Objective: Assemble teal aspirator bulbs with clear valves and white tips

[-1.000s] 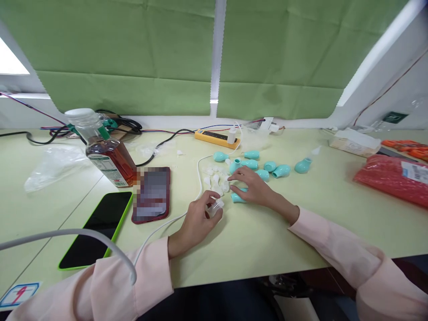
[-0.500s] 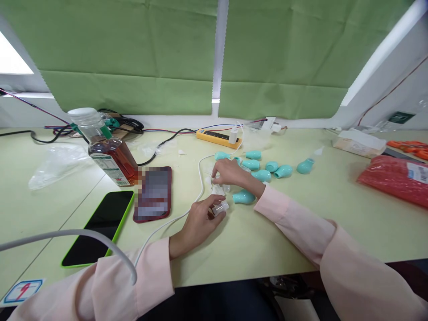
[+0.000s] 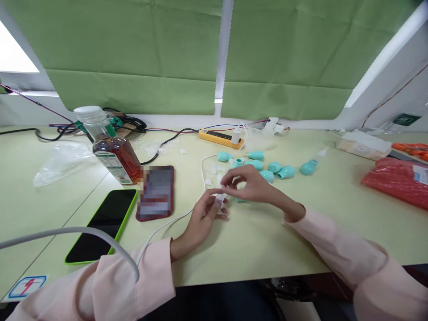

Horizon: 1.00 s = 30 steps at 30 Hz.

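Head cam: the printing on the bottle's label (image 3: 112, 166) is too small to read, same for the white sticker (image 3: 420, 174) on the red package (image 3: 391, 180), over toward the worktop's right end and cut off by the frame. The pale box (image 3: 363, 145) near the far edge has faint writing I can't make out. By the near edge, far left, there's a card (image 3: 27, 287) with a blue border and a red mark — a digit maybe, can't say which. The red-cased phone's screen (image 3: 155, 191) is pixelated.

The left hand (image 3: 202, 214) has its thumb and fingers clamped on a clear plastic piece (image 3: 219, 198), mostly covered, above the worktop (image 3: 267, 249) between its middle and near edge. The right hand (image 3: 249, 183) is right above it, thumb and fingertips close together — can't tell if they're gripping anything. It partly hides the teal bulbs (image 3: 286, 172) scattered toward the far edge.
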Available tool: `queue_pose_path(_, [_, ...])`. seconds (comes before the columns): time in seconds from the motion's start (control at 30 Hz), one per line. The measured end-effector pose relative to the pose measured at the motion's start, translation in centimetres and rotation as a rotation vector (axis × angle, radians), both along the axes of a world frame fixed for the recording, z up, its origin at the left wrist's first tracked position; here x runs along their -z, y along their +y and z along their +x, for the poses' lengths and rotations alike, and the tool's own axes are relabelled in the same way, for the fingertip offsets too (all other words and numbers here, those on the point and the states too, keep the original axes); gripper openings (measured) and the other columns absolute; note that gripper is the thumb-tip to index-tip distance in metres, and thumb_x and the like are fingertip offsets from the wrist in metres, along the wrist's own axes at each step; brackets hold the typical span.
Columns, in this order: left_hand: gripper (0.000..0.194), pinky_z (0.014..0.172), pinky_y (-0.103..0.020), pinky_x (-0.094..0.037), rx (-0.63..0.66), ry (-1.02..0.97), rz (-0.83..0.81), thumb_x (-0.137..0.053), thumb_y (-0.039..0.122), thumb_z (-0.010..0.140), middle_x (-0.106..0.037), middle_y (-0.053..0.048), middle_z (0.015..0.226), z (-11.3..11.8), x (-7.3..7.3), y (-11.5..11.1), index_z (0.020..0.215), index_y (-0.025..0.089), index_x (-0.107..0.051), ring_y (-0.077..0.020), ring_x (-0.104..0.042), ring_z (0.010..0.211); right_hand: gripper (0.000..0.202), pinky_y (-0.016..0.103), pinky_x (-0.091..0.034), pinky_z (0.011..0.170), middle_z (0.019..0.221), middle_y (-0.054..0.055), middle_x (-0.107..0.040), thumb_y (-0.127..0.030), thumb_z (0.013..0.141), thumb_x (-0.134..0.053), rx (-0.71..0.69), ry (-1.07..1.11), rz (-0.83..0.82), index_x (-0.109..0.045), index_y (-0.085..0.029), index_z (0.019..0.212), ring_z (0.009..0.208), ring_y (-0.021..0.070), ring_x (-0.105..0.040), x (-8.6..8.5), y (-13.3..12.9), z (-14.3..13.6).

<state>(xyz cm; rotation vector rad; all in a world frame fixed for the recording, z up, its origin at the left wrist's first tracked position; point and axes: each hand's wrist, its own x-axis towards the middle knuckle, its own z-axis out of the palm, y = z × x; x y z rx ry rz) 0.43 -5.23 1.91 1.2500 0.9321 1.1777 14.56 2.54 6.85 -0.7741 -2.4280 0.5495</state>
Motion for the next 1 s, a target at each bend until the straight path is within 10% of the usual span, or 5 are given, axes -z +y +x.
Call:
queue_pose_path(0.2, [0.019,0.071,-0.037,-0.049,0.132,-0.192,-0.202,-0.049,0.025,0.078,-0.057,-0.001,0.074,0.5,-0.1,-0.9,0.091,0.020,-0.038,-0.0141,-0.059,0.071,0.005,0.022,-0.048,0.049,0.062,0.001,-0.060,-0.016,0.067,-0.056,-0.029,0.277,-0.091,-0.059,-0.017,0.071,0.052,0.0096,-0.055,2.8,-4.1,2.4])
queue_pose_path(0.6, [0.020,0.051,-0.026,-0.048,0.112,-0.154,-0.188,-0.055,0.026,0.074,-0.058,0.002,0.060,0.1,-0.3,-0.2,0.084,0.019,-0.038,-0.0126,-0.058,0.052,0.006,0.022,-0.048,0.047,0.066,0.003,-0.064,-0.019,0.063,-0.065,0.036,0.396,-0.120,-0.067,-0.019,0.069,0.055,0.0113,-0.058,3.8,-4.2,2.4])
queue_pose_path(1.0, [0.021,0.059,-0.033,-0.051,0.074,-0.194,-0.244,-0.055,0.025,0.075,-0.062,0.000,0.060,-0.1,-0.1,0.1,0.084,0.019,-0.037,-0.0160,-0.062,0.056,0.017,0.024,-0.050,0.056,0.072,0.005,-0.064,-0.008,0.066,-0.061,0.088,0.501,0.146,-0.067,-0.018,0.078,0.066,0.0130,-0.060,5.2,-5.1,1.5])
